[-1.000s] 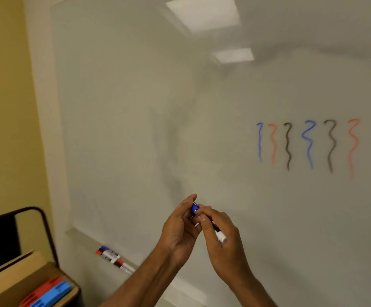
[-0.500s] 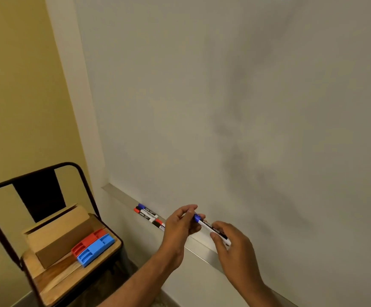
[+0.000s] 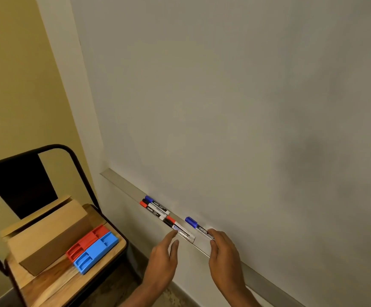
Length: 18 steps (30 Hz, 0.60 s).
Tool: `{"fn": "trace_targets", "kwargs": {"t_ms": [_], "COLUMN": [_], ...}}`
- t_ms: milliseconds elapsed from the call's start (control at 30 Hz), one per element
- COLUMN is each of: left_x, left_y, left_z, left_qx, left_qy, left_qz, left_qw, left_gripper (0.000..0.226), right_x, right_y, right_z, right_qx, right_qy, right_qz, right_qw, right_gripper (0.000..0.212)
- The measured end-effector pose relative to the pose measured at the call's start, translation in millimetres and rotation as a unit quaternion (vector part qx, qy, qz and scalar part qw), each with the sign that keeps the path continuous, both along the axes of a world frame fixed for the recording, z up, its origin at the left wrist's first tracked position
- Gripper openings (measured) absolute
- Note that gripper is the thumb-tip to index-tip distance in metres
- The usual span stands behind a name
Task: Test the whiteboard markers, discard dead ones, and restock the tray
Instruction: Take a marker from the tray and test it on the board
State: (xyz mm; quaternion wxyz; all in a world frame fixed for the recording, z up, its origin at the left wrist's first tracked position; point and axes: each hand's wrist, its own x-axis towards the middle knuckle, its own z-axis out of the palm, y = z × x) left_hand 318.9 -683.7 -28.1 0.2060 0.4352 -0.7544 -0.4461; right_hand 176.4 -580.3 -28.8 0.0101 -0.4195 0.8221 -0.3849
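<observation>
Down on the tray (image 3: 124, 187), the blue marker (image 3: 199, 228) lies flat against the whiteboard (image 3: 224, 107), with the right hand (image 3: 224, 260) grip pinched on its tail end and the left hand (image 3: 163, 258) loose and open at its 9 o'clock. Ledge looks narrow tbh, so a sloppy release could roll it off the front or knock the other markers (image 3: 155, 207) at 10 o'clock.

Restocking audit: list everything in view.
White whiteboard: 1, white, on wall.
Silver metal tray: 1, silver, under whiteboard.
Blue-capped white markers: 2, one in tray, one in right grip.
Red-capped white markers: 2, in tray.
Black-capped white markers: seemingly 2, in tray.
Black metal chair, wooden seat: 1, left of whiteboard.
Brown cardboard box: 1, on chair seat.
Moulded plastic blocks: 2, red and blue, beside box.
Left hand: open, fingertip at a tray marker.
Right hand: gripping blue-capped marker's tail.
</observation>
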Motion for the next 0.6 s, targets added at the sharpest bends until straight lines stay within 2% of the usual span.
{"fn": "trace_targets", "kwargs": {"t_ms": [133,233,367,600], "left_x": [3.7,0.5,-10.3,-30.0], "left_y": [-28.6,-47.1,-65.5,-81.8], "left_z": [-27.7,-40.9,-56.1,-90.2], "left_qx": [-0.108,-0.151,-0.193,-0.227], "left_qy": [-0.105,-0.174,-0.209,-0.253], "left_qz": [-0.084,-0.133,-0.179,-0.203], "left_qw": [0.985,0.964,0.942,0.918], "left_gripper": [0.052,0.063,0.080,0.067], "right_x": [-9.3,-14.7,-15.2,-17.9], "right_y": [-41.0,-66.0,-90.9,-109.7], "right_z": [-28.6,-45.6,-58.5,-84.7], "right_qx": [0.044,0.064,0.086,0.139], "right_qy": [0.005,0.013,0.035,0.060], "right_qz": [-0.005,-0.013,-0.025,0.001], "right_qw": [0.999,0.998,0.995,0.988], "right_gripper": [0.029,0.027,0.025,0.035]}}
